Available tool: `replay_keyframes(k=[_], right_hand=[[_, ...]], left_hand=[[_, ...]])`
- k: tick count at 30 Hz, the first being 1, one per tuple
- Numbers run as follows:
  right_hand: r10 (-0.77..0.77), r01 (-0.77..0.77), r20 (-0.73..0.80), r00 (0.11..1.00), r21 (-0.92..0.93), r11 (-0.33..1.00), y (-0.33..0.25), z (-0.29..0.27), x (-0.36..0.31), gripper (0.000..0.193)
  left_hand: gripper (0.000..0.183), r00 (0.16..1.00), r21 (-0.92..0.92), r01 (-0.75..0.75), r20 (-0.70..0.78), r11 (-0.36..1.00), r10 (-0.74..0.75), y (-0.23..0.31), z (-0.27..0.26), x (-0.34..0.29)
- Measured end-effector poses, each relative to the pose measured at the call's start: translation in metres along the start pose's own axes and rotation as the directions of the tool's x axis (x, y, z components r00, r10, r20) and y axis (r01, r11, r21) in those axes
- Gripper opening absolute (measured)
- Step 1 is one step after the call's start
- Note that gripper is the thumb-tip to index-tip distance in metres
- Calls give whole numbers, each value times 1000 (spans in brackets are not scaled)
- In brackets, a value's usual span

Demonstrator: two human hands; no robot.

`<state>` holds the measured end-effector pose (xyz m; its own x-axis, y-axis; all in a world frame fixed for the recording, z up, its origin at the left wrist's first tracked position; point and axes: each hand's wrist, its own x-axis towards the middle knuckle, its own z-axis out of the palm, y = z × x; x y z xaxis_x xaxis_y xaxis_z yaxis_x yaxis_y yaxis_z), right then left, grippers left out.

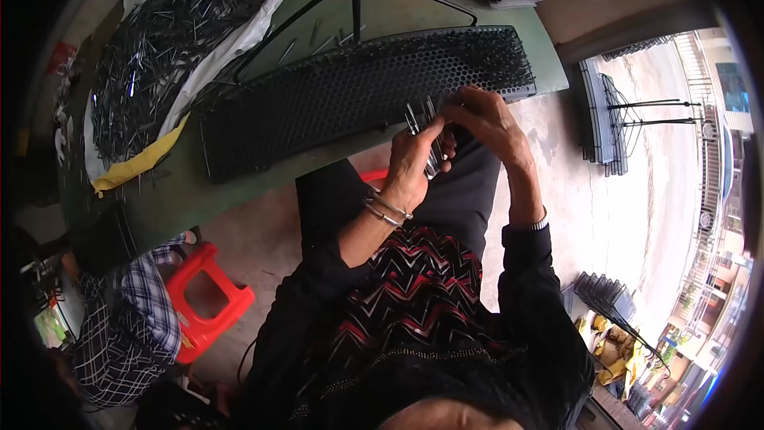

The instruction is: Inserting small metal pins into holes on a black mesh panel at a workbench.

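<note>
- Green worktop spreads in front of you, with a bright outdoor strip to your right, where similar racks stand on the ground.
- On your left, a white sack holds a heap of thin dark rods; a few loose ones lie on the worktop beyond the rack.
- Before you, the black perforated rack lies along the worktop's near edge, a black metal frame behind it. Its right end bristles with small pieces, while many holes further left look unfilled.
- Your left hand is clamped around a bunch of shiny metal rods, just in front of the rack.
- Your right hand sits beside that bunch, near the rack's right end, fingertips drawn together; you cannot tell from here whether they pinch a rod.
- You seem to be at the feeding step, taking rods singly from the bunch for the holes.
- Your next move likely calls for separating one rod, lining it up with a free hole and keeping the left grip steady.
</note>
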<state>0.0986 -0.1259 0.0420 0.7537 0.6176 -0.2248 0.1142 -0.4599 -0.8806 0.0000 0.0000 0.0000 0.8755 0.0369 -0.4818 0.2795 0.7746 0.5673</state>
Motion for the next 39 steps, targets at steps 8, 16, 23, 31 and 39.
replay_keyframes(k=[8,16,23,31,39], right_hand=[[39,-23,-126,991,130,991,3,2,-8,18],[51,-19,-147,988,209,978,7,6,-7,19],[144,-100,-105,984,348,932,-3,13,-13,21],[130,-90,-162,978,230,969,-2,4,-12,22],[78,-66,-61,995,180,981,-1,-4,-10,19]], left_hand=[[24,997,159,20,-79,987,-8,1,10,-4],[22,998,217,-2,-54,976,14,4,7,-7],[19,999,224,-22,-19,974,27,0,4,-4],[22,997,305,13,-76,952,11,13,16,-10],[24,995,295,62,-94,953,-36,11,12,-6]])
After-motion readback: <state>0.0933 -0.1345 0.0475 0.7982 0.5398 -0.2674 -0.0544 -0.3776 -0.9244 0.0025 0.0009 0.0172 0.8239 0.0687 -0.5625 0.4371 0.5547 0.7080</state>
